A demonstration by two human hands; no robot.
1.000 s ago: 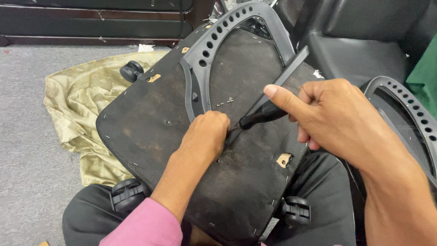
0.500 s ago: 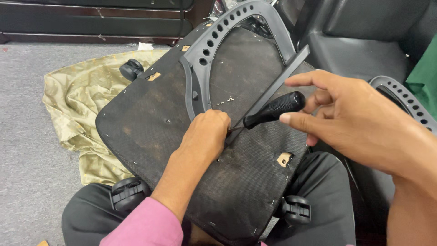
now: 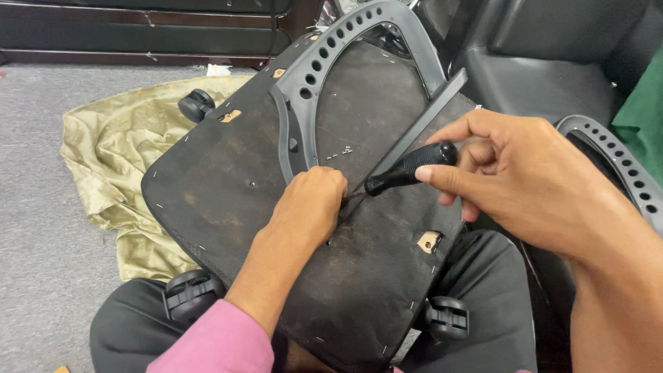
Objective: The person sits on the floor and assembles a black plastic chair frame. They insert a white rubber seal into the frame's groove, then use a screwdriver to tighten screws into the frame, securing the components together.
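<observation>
An upturned chair seat [image 3: 228, 186] lies across the person's lap, its black fabric underside facing up, dusty and edged with small staples. A grey plastic armrest frame [image 3: 324, 62] with a row of holes arches over the seat's far half, and a flat grey bar [image 3: 428, 117] runs diagonally from the frame's right side down toward the middle of the seat.

The left hand [image 3: 307, 207] rests on the seat near its centre, fingers curled into a loose fist and pressed against the fabric right where the bar ends (what they pinch, if anything, is hidden under the knuckles). The right hand [image 3: 525, 173] grasps a screwdriver [image 3: 407, 169] by its black ribbed handle, thumb and forefinger wrapped around it; the thin metal tip points down-left and meets the seat just beside the left hand's fingers.

Two small tan patches show through the fabric, one near the seat's far-left edge and one [image 3: 428, 242] near its right edge. Black casters [image 3: 449, 318] sit by the seat's near edge, one on each side, and another [image 3: 195, 105] lies at the far-left corner. A crumpled olive cloth [image 3: 117, 166] is spread on the grey floor [image 3: 41, 242] to the left. A second holed frame [image 3: 615, 159] shows at the right, partly behind the right wrist.
</observation>
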